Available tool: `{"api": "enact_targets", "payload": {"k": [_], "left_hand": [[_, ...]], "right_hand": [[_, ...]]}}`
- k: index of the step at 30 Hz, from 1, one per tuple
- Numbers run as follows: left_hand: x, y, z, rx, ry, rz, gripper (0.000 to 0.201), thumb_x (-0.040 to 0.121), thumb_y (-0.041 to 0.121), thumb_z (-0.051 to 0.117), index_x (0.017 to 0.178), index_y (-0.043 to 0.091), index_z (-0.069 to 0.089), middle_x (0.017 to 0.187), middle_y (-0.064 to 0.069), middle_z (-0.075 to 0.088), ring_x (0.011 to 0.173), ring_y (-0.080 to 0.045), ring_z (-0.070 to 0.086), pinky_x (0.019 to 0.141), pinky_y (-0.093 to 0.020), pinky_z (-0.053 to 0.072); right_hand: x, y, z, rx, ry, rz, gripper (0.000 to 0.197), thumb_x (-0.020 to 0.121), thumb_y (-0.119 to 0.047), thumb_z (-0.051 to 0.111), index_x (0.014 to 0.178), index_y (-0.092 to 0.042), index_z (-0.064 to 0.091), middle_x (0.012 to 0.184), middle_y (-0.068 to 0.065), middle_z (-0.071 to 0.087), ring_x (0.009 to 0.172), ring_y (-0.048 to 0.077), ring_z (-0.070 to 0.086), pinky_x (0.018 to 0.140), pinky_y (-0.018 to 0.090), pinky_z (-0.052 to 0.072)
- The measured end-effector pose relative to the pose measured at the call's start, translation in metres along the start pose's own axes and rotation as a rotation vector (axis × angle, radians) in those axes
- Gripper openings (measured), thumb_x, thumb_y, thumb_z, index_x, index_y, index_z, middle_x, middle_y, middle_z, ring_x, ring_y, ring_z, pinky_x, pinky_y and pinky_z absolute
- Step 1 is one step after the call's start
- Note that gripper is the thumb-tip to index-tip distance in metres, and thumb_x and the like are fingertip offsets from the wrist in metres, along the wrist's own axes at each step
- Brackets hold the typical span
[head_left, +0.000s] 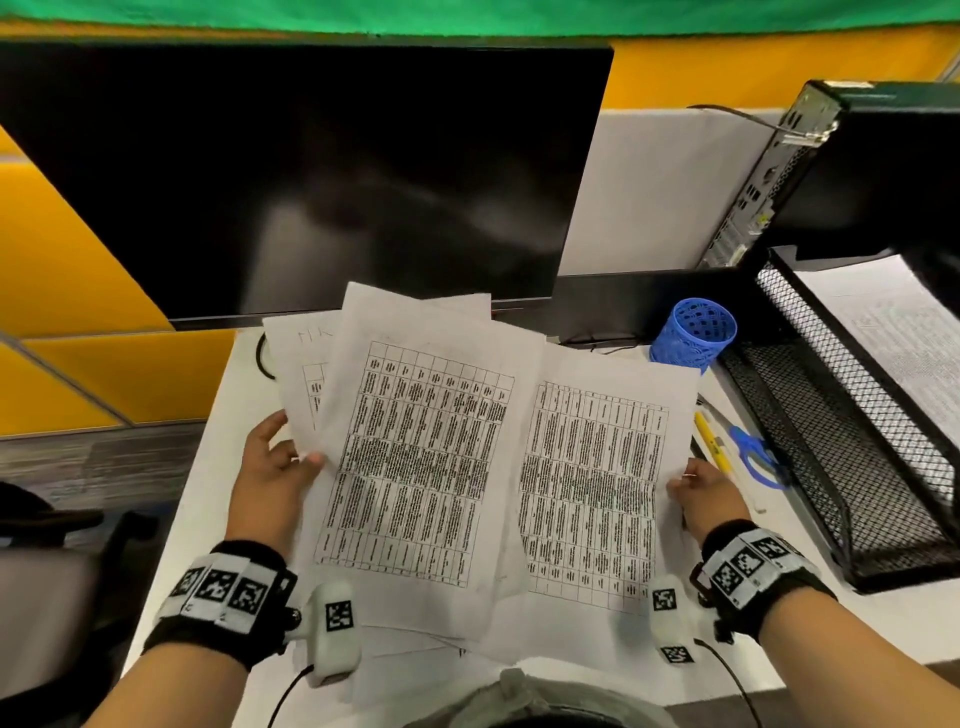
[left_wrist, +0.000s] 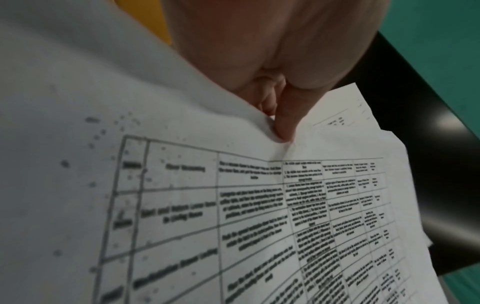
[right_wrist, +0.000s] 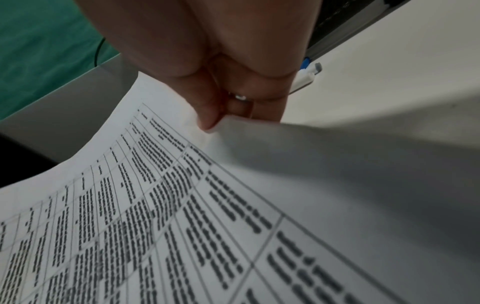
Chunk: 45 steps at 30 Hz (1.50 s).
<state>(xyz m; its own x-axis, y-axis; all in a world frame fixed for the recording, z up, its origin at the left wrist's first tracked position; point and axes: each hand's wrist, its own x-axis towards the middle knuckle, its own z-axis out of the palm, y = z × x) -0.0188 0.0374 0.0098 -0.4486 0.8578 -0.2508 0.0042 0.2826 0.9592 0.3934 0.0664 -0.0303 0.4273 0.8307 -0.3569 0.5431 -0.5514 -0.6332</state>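
Observation:
Several white sheets printed with black tables are fanned out above the white desk (head_left: 208, 499). My left hand (head_left: 283, 460) pinches the left edge of the left stack of sheets (head_left: 410, 457), thumb on top; the left wrist view shows that thumb (left_wrist: 285, 123) pressed on the paper (left_wrist: 233, 205). My right hand (head_left: 698, 488) pinches the right edge of the right sheet (head_left: 592, 483). In the right wrist view its thumb (right_wrist: 207, 117) lies on the printed sheet (right_wrist: 182, 205), with the fingers curled underneath.
A dark monitor (head_left: 311, 171) stands behind the papers. A blue mesh pen cup (head_left: 693, 332) sits at the back right. A black wire paper tray (head_left: 852, 441) holds sheets on the right, beside a computer tower (head_left: 857, 171). Blue-handled scissors (head_left: 758, 457) and pens (head_left: 709, 436) lie beside my right hand.

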Motion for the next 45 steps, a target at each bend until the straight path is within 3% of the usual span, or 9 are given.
{"api": "enact_targets", "payload": {"k": [7,12,19,23,25,29,35,40,45], "left_hand": [[0.004,0.026,-0.023,-0.025,0.196,0.124,0.031,0.088,-0.004,0.052,0.114,0.014,0.050,0.120,-0.013,0.061,0.103,-0.022,0.057,0.097,-0.038,0.044],[0.003,0.064,-0.029,-0.004,0.291,0.336,0.034,0.086,-0.004,0.053,0.098,0.028,0.049,0.099,0.004,0.063,0.100,-0.017,0.060,0.098,-0.037,0.047],[-0.004,0.107,-0.021,-0.059,0.286,0.596,0.029,0.084,0.002,0.056,0.113,0.004,0.052,0.093,-0.005,0.061,0.080,-0.008,0.056,0.086,-0.032,0.050],[-0.029,0.133,0.002,-0.132,0.176,0.724,0.036,0.085,-0.005,0.051,0.102,0.026,0.048,0.098,0.011,0.058,0.092,0.000,0.059,0.090,-0.021,0.049],[-0.038,0.140,0.011,-0.147,0.082,0.767,0.041,0.085,-0.008,0.050,0.100,0.030,0.047,0.102,0.009,0.058,0.098,-0.001,0.059,0.094,-0.024,0.049],[-0.043,0.144,0.026,-0.186,-0.103,0.731,0.040,0.085,-0.008,0.046,0.099,0.029,0.046,0.104,0.011,0.060,0.101,-0.001,0.059,0.094,-0.022,0.047],[-0.048,0.122,0.040,-0.081,-0.164,0.642,0.047,0.087,0.008,0.049,0.133,0.014,0.040,0.131,0.000,0.056,0.125,-0.011,0.051,0.106,-0.030,0.041],[-0.053,0.088,0.044,-0.014,-0.301,0.515,0.046,0.093,0.002,0.047,0.120,0.039,0.041,0.114,0.019,0.063,0.110,0.004,0.057,0.091,-0.015,0.048],[-0.055,0.070,0.054,0.028,-0.314,0.417,0.048,0.095,0.000,0.044,0.138,0.017,0.035,0.111,0.021,0.062,0.101,0.015,0.057,0.087,-0.005,0.044]], "right_hand": [[0.005,0.008,-0.002,0.029,0.014,0.091,0.030,0.090,-0.005,0.050,0.120,0.001,0.054,0.098,0.016,0.060,0.085,0.024,0.050,0.080,0.029,0.040],[0.000,0.000,0.007,0.036,-0.084,0.078,0.047,0.086,-0.010,0.061,0.131,-0.007,0.046,0.124,0.016,0.060,0.110,0.032,0.057,0.099,0.039,0.044],[-0.041,-0.067,0.007,0.161,-0.312,-0.217,0.064,0.084,-0.034,0.065,0.141,-0.023,0.038,0.143,0.008,0.045,0.127,0.025,0.048,0.084,0.029,0.046],[-0.074,-0.123,0.004,0.384,-0.469,-0.436,0.065,0.085,-0.031,0.062,0.142,-0.026,0.033,0.140,0.000,0.048,0.119,0.011,0.051,0.077,0.007,0.042],[-0.086,-0.153,0.000,0.510,-0.488,-0.571,0.071,0.079,-0.035,0.062,0.143,-0.022,0.033,0.140,0.000,0.048,0.123,0.011,0.050,0.092,0.016,0.046],[-0.092,-0.194,-0.010,0.719,-0.279,-0.663,0.040,0.090,-0.022,0.056,0.129,-0.020,0.046,0.130,-0.001,0.057,0.121,0.015,0.054,0.106,0.038,0.042],[-0.099,-0.187,-0.018,0.615,-0.034,-0.709,0.027,0.093,-0.013,0.053,0.118,-0.005,0.057,0.107,-0.006,0.062,0.096,0.002,0.058,0.078,-0.001,0.041],[-0.095,-0.137,-0.007,0.557,-0.163,-0.626,0.019,0.085,-0.009,0.063,0.099,-0.021,0.064,0.093,-0.018,0.067,0.080,-0.016,0.063,0.073,0.004,0.048],[-0.097,-0.126,-0.004,0.612,-0.192,-0.599,0.029,0.082,-0.007,0.065,0.105,-0.026,0.061,0.097,-0.018,0.066,0.083,-0.018,0.062,0.075,0.001,0.047]]}}
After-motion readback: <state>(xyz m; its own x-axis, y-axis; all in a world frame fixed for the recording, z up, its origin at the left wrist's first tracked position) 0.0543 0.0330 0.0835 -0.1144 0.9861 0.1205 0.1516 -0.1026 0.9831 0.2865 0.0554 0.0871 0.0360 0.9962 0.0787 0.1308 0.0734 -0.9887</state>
